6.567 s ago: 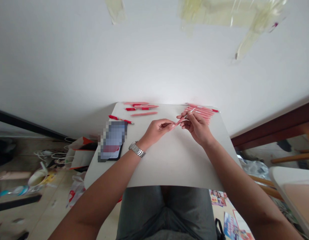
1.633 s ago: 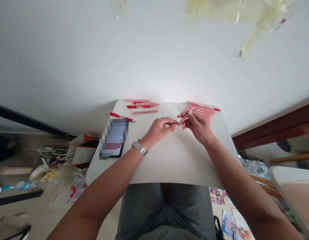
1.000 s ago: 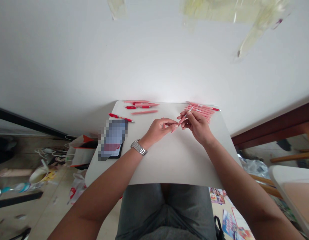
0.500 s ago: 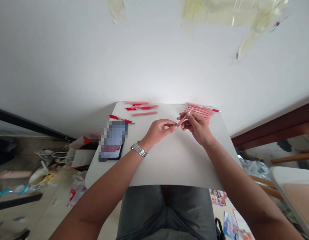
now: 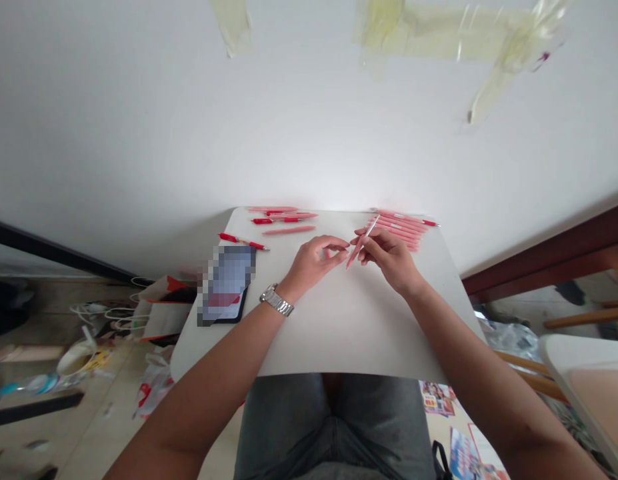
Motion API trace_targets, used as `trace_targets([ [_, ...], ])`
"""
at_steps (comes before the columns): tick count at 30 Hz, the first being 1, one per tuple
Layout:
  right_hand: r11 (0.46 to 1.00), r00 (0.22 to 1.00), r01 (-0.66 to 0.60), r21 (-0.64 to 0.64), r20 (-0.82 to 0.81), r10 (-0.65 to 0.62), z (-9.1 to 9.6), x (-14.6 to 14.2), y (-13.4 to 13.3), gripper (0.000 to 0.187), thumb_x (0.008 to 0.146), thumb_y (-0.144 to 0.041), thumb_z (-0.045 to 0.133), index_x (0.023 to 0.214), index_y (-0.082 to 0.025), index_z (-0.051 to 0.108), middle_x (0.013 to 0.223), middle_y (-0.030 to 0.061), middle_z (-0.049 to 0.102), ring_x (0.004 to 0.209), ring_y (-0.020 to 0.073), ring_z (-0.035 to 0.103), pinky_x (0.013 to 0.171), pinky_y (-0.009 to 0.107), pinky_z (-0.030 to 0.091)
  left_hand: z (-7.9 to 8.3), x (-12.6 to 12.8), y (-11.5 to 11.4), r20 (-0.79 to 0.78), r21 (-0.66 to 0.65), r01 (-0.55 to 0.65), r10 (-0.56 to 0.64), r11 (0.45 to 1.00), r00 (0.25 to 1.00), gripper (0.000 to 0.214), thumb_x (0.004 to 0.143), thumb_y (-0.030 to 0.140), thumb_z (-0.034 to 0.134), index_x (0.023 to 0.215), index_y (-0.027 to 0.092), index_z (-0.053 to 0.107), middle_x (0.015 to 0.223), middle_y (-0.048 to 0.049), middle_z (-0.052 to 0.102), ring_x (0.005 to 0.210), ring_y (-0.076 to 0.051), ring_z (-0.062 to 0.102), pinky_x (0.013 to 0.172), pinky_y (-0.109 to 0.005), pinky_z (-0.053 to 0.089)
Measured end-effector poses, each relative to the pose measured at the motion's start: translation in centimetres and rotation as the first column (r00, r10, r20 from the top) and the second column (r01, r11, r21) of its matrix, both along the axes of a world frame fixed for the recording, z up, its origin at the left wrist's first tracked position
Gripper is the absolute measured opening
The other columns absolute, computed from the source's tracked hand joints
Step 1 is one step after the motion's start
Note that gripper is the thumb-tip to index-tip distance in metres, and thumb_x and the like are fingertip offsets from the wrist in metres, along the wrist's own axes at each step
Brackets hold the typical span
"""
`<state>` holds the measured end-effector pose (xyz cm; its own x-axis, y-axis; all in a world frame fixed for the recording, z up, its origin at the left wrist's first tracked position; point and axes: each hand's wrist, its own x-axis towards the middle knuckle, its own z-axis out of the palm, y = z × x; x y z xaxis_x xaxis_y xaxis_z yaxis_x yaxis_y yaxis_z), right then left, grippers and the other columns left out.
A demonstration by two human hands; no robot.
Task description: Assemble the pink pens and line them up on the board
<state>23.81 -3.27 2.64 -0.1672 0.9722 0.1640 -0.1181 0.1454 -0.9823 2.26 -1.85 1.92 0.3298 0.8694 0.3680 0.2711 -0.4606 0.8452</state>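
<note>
My right hand (image 5: 393, 259) pinches a pink pen (image 5: 358, 249) with a white upper end. The pen slants over the table, its lower tip pointing down and left. Just left of it is my left hand (image 5: 316, 262), wearing a metal watch, its thumb and fingertips brought together. A small reddish bit shows inside those curled fingers; I cannot tell what it is. Behind my right hand lies a row of pink pens (image 5: 401, 228), partly covered by the fingers. Several pink and red pens (image 5: 289, 231) lie loose at the back left.
A smartphone (image 5: 229, 283) with a blurred screen lies at the left side of the white table (image 5: 349, 333), a red pen (image 5: 243, 241) just above it. The wall (image 5: 309, 120) rises behind the table. Bags and cables (image 5: 159, 307) are on the floor at left.
The fingertips of my left hand have come away from the pen. My right hand has shifted slightly left, and the pen now stands steeper in it.
</note>
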Motion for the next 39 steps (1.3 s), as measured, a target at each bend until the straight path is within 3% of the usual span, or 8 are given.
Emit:
trace_targets([
  [4, 0.999, 0.999, 0.045, 0.006, 0.01, -0.045, -0.3, 0.2, 0.2, 0.039, 0.092, -0.056, 0.078, 0.114, -0.024, 0.075, 0.107, 0.0066, 0.079, 0.072, 0.0139, 0.068, 0.067, 0.032, 0.059, -0.3, -0.8, 0.5, -0.105, 0.14, -0.131, 0.146, 0.981, 0.984, 0.015, 0.101, 0.032, 0.065, 0.108, 0.022, 0.075, 0.093, -0.0039, 0.078, 0.095, -0.02, 0.072, 0.096, -0.037, 0.056],
  [8, 0.998, 0.998, 0.06, 0.009, 0.01, -0.06, -0.4, 0.2, 0.3, 0.038, 0.091, -0.055, 0.079, 0.112, -0.024, 0.075, 0.105, 0.0062, 0.078, 0.07, 0.0132, 0.067, 0.065, 0.031, 0.059, -0.5, -1.8, 1.0, -0.241, 0.27, -0.24, 0.306, 0.933, 0.921, 0.013, 0.102, 0.023, 0.06, 0.109, 0.023, 0.071, 0.106, -0.0049, 0.076, 0.1, -0.021, 0.069, 0.098, -0.039, 0.054],
  [11, 0.998, 0.998, 0.065, 0.018, 0.014, -0.065, -0.4, 0.2, 0.3, 0.038, 0.091, -0.055, 0.079, 0.111, -0.023, 0.075, 0.102, 0.006, 0.078, 0.069, 0.0129, 0.066, 0.063, 0.031, 0.058, -0.7, -2.4, 1.3, -0.347, 0.303, -0.244, 0.345, 0.921, 0.872, 0.012, 0.099, 0.02, 0.061, 0.107, 0.023, 0.07, 0.109, -0.0057, 0.075, 0.103, -0.023, 0.069, 0.1, -0.04, 0.053],
  [19, 0.995, 0.995, 0.078, 0.065, 0.054, -0.082, 0.1, 0.2, 0.1, 0.039, 0.093, -0.057, 0.076, 0.111, -0.022, 0.075, 0.098, 0.0059, 0.077, 0.065, 0.0125, 0.061, 0.058, 0.03, 0.051, -1.0, -2.8, 1.2, -0.474, 0.312, -0.169, 0.308, 0.935, 0.825, 0.006, 0.092, 0.02, 0.069, 0.097, 0.023, 0.069, 0.11, -0.0075, 0.073, 0.121, -0.029, 0.067, 0.105, -0.045, 0.052],
  [23, 0.994, 0.992, 0.088, 0.071, 0.08, -0.093, 0.2, 0.3, 0.1, 0.041, 0.093, -0.059, 0.075, 0.113, -0.023, 0.075, 0.096, 0.0055, 0.076, 0.062, 0.0121, 0.056, 0.056, 0.031, 0.048, -1.1, -2.7, 1.1, -0.49, 0.315, -0.164, 0.309, 0.935, 0.815, 0.01, 0.092, 0.029, 0.073, 0.099, 0.024, 0.069, 0.113, -0.0093, 0.072, 0.128, -0.032, 0.064, 0.106, -0.046, 0.052],
  [39, 0.995, 0.993, 0.08, 0.062, 0.08, -0.085, -0.1, 0.4, 0.2, 0.04, 0.094, -0.058, 0.074, 0.112, -0.023, 0.075, 0.096, 0.0054, 0.075, 0.063, 0.0115, 0.054, 0.056, 0.029, 0.045, -1.2, -2.7, 1.3, -0.497, 0.297, -0.162, 0.297, 0.941, 0.815, 0.009, 0.091, 0.017, 0.07, 0.097, 0.023, 0.068, 0.108, -0.0068, 0.072, 0.118, -0.03, 0.067, 0.099, -0.044, 0.052],
])
